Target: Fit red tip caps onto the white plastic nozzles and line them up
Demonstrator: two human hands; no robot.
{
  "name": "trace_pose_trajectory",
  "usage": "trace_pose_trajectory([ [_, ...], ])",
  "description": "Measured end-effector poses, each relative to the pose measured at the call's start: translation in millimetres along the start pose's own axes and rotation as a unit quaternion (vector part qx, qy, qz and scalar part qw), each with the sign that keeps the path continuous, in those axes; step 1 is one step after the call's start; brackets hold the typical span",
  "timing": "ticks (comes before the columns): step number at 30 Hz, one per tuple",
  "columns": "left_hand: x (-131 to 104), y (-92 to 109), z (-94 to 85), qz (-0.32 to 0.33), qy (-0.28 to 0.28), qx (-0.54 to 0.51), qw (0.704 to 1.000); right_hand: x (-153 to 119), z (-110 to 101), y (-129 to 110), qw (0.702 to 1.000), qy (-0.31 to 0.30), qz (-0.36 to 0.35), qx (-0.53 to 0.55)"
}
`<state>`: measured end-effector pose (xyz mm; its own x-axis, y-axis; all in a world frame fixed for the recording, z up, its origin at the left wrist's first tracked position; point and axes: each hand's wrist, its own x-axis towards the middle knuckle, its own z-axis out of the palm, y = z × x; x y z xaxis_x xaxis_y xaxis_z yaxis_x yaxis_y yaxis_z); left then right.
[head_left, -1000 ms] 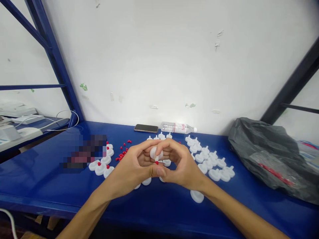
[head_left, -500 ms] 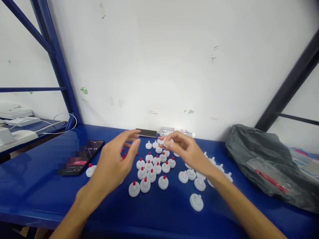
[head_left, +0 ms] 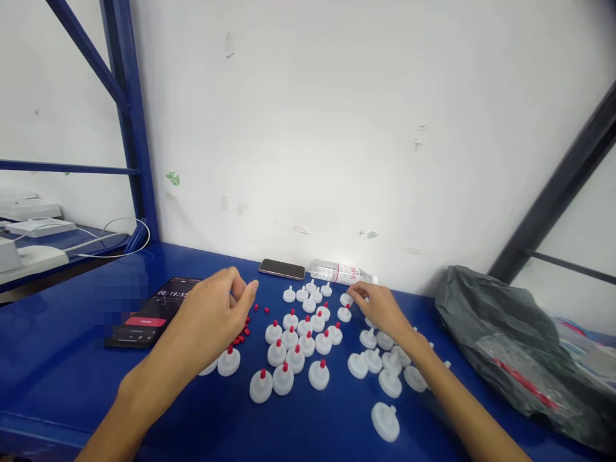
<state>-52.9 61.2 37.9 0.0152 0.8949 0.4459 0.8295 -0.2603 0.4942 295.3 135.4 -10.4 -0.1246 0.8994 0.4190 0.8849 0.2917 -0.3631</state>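
Over the left part of the blue table, my left hand (head_left: pixel 214 314) is closed with its thumb near the curled fingers; anything inside is hidden. Beneath and beside it lie several small red caps (head_left: pixel 247 332). My right hand (head_left: pixel 380 309) pinches at a white round nozzle lid (head_left: pixel 346 299) near the bottle, its fingertips at the lid's top. In the middle stand several white nozzle lids with red tips (head_left: pixel 295 359). Plain white nozzle lids (head_left: pixel 390 383) are clustered below my right hand, and a few more plain lids (head_left: pixel 308 304) stand toward the back.
A phone showing a timer (head_left: pixel 156 311) lies at left, partly behind my left hand. Along the wall are a dark phone (head_left: pixel 282 269) and a lying clear bottle (head_left: pixel 344 272). A black plastic bag (head_left: pixel 510 346) sits at right. A blue metal post (head_left: pixel 129 122) rises at left.
My right hand has left a white lid at the back group and moved right to another lid. My left hand has gone from spread fingers to curled. The view has shifted slightly.
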Motion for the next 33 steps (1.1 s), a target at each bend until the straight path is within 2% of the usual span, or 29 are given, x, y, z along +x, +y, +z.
trace_pose_trajectory([
  [4,0,-2,1.3,0.038,-0.104,0.032,0.993,-1,0,-3,0.999,-0.016,-0.005,-0.033],
  [6,2,-6,7.2,0.064,-0.135,0.027,0.988,-2,0,-6,0.999,-0.019,-0.013,-0.044],
  [10,6,-23,23.9,0.114,-0.136,0.049,0.983,-4,1,-17,0.997,-0.033,-0.043,-0.054],
  [12,8,-28,28.5,0.125,-0.154,0.076,0.977,-3,2,-24,0.995,-0.046,-0.063,-0.056],
  [17,7,-25,26.0,0.119,-0.202,0.126,0.964,10,12,-33,0.989,-0.083,-0.089,-0.079],
  [23,4,-25,30.4,0.115,-0.189,0.121,0.968,23,23,-34,0.981,-0.114,-0.099,-0.119],
  [28,6,-36,42.7,0.119,-0.195,0.131,0.965,20,25,-37,0.980,-0.093,-0.119,-0.127],
  [33,8,-31,41.9,0.088,-0.221,0.140,0.961,13,12,-36,0.985,-0.016,-0.124,-0.123],
])
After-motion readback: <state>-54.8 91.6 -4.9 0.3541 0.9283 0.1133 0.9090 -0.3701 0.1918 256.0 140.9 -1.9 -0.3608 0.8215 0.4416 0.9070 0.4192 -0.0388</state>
